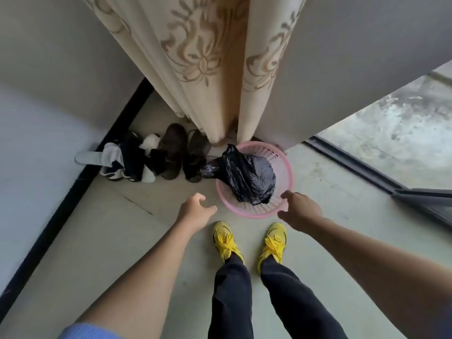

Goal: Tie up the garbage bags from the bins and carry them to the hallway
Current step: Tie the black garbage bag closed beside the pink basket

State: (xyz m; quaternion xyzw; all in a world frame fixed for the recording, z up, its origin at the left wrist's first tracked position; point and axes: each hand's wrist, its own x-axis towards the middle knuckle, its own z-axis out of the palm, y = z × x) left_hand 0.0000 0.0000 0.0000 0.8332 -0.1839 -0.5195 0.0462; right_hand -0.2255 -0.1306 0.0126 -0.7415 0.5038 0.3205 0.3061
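Both hands open near bagged bin

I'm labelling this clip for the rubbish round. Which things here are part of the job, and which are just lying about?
Part of the job:
black garbage bag, sitting in the bin
pink basket bin
left hand and right hand, both open and empty, held out towards the bin

Just lying about:
dark shoes by the curtain
socks and sneakers pile
patterned curtain
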